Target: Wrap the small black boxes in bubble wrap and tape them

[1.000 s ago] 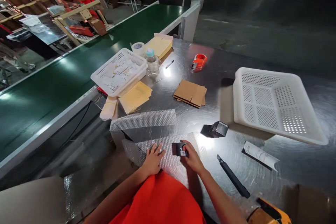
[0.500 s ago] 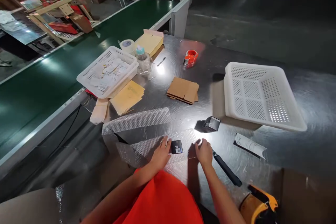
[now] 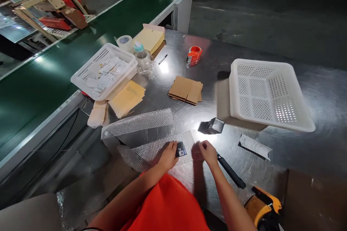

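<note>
Here, small black box on bubble wrap.

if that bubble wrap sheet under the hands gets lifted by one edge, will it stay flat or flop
The bubble wrap sheet would probably flop: it looks thin and see-through, and its left edge already lies rumpled. It is likely very light, so the small black box resting on it by the left hand could slide off or tip.

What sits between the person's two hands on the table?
In the head view, bubble wrap spans the gap; a small black box lies on it beside the left hand, short of the right hand.
</note>
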`<action>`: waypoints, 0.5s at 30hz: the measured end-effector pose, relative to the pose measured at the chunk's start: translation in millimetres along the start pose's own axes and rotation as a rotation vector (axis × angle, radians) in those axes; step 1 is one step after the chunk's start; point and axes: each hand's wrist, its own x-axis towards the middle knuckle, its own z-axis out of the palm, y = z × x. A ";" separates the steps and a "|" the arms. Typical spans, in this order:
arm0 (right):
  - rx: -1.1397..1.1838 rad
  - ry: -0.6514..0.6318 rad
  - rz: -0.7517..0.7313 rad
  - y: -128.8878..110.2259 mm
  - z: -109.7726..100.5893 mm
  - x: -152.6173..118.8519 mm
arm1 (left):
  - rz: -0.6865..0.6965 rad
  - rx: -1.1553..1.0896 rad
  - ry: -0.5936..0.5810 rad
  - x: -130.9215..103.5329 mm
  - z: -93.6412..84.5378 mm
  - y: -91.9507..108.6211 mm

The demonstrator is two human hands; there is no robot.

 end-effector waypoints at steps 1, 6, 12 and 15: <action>0.023 -0.010 -0.015 -2.7 -2.3 -1.1 | -0.004 -0.006 -0.010 0.5 -0.8 -0.4; 0.139 -0.113 -0.136 -28.2 -5.0 -15.9 | -0.036 -0.094 0.032 2.7 -2.6 -4.0; 0.161 -0.244 -0.265 -69.3 38.3 -50.3 | -0.084 -0.442 0.142 11.0 10.5 -12.8; 0.119 -0.227 -0.252 -74.7 56.7 -58.2 | -0.113 -0.567 0.154 13.4 17.9 -17.1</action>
